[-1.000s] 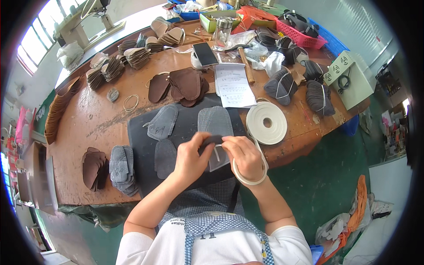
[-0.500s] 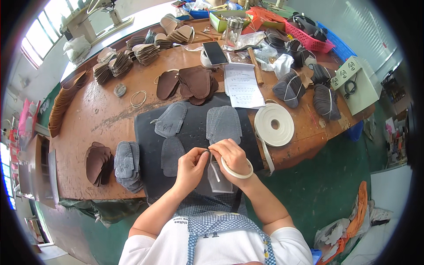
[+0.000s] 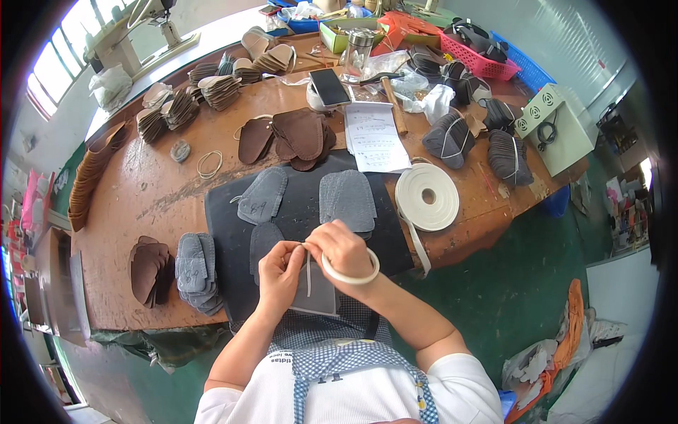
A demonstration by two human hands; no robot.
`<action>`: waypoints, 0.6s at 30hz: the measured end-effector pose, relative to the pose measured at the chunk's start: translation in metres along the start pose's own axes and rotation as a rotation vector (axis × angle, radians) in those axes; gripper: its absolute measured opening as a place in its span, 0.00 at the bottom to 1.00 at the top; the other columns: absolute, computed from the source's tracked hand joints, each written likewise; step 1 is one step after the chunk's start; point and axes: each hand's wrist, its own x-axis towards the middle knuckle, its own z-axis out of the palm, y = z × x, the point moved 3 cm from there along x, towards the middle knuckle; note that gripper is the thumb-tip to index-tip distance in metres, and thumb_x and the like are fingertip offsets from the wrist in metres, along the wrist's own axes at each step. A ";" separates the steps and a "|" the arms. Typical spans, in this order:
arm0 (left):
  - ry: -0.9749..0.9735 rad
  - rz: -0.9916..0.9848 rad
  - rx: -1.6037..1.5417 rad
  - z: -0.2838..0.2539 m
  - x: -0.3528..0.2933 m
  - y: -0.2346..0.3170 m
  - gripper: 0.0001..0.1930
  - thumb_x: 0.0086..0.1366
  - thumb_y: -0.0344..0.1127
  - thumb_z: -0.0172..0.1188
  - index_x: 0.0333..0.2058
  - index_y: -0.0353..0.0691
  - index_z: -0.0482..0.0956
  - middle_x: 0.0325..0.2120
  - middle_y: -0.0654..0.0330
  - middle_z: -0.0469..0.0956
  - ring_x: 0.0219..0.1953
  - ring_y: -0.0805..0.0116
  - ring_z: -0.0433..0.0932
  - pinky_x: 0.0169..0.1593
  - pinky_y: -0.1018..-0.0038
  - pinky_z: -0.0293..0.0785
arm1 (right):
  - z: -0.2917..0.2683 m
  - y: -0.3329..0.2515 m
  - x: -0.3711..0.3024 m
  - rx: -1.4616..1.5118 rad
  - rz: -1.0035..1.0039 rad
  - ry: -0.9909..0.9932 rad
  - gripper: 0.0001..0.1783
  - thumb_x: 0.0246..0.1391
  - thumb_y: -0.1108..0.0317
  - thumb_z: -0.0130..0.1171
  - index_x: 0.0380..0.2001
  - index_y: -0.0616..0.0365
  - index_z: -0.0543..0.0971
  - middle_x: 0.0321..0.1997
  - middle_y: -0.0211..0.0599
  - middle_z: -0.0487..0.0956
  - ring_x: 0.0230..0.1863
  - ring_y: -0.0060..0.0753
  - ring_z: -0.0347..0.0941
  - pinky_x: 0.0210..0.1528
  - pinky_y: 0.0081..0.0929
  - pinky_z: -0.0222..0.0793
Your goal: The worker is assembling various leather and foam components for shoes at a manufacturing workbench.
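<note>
My left hand [image 3: 280, 274] and my right hand [image 3: 342, 249] meet above the near edge of a black mat [image 3: 229, 240], fingertips pinched together on a narrow white strip. One end of the white strip [image 3: 308, 278] hangs down between them. Below the hands shows a grey, see-through-looking sheet [image 3: 321, 300]; what holds it is hidden. A cream ring [image 3: 361, 278] circles my right wrist. On the mat, beyond my hands, lie grey shoe-shaped pieces: a stack [image 3: 346, 200] on the right, a marked piece [image 3: 263, 198] and another piece [image 3: 263, 244], partly covered, on the left.
Right of the mat lies a roll of white tape [image 3: 441, 198]. Brown pieces [image 3: 304, 138], a paper sheet [image 3: 378, 141] and a phone [image 3: 330, 87] sit farther back. Stacked grey pieces [image 3: 194, 268] and brown pieces [image 3: 150, 272] stand left. Tied dark bundles [image 3: 450, 138] lie right.
The whole view has shifted a little. Both hands stay together at the white strip; my right hand has turned slightly, and the hanging end now points straighter down.
</note>
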 end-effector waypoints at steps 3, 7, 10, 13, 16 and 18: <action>0.180 -0.026 -0.305 -0.007 0.000 -0.001 0.09 0.73 0.33 0.55 0.38 0.33 0.79 0.28 0.71 0.77 0.29 0.87 0.70 0.32 0.85 0.67 | 0.008 -0.020 -0.010 -0.039 -0.180 0.138 0.17 0.43 0.77 0.67 0.41 0.64 0.82 0.47 0.40 0.79 0.47 0.44 0.76 0.50 0.36 0.74; 0.185 -0.012 -0.384 -0.014 0.001 -0.008 0.09 0.73 0.32 0.56 0.39 0.31 0.78 0.29 0.69 0.79 0.30 0.86 0.72 0.33 0.86 0.68 | 0.009 -0.027 -0.017 -0.136 -0.218 0.167 0.15 0.42 0.76 0.68 0.37 0.62 0.84 0.45 0.38 0.80 0.47 0.40 0.77 0.49 0.33 0.73; 0.102 -0.048 -0.341 -0.010 0.004 -0.006 0.09 0.73 0.32 0.57 0.40 0.30 0.79 0.29 0.68 0.80 0.30 0.85 0.73 0.33 0.86 0.68 | 0.004 -0.023 -0.017 -0.143 -0.276 0.158 0.13 0.42 0.74 0.67 0.35 0.61 0.82 0.43 0.37 0.80 0.46 0.39 0.76 0.48 0.33 0.73; -0.041 -0.060 -0.246 -0.004 0.003 -0.009 0.09 0.71 0.32 0.58 0.40 0.30 0.80 0.31 0.66 0.80 0.33 0.83 0.74 0.38 0.84 0.70 | 0.008 -0.020 -0.021 -0.105 -0.285 0.164 0.10 0.44 0.72 0.67 0.31 0.59 0.77 0.39 0.35 0.79 0.42 0.38 0.76 0.46 0.36 0.71; -0.061 -0.136 -0.362 -0.001 0.001 -0.012 0.08 0.71 0.31 0.59 0.39 0.31 0.80 0.32 0.66 0.80 0.33 0.83 0.74 0.37 0.83 0.70 | 0.008 -0.021 -0.025 -0.106 -0.319 0.166 0.08 0.44 0.73 0.67 0.29 0.58 0.78 0.36 0.34 0.79 0.41 0.38 0.76 0.46 0.36 0.71; -0.018 -0.167 -0.395 -0.005 0.002 -0.012 0.08 0.70 0.31 0.60 0.38 0.29 0.80 0.27 0.67 0.80 0.30 0.85 0.74 0.35 0.86 0.69 | 0.003 -0.023 -0.025 -0.054 -0.336 0.153 0.08 0.44 0.75 0.67 0.29 0.58 0.78 0.33 0.33 0.79 0.39 0.38 0.76 0.45 0.35 0.71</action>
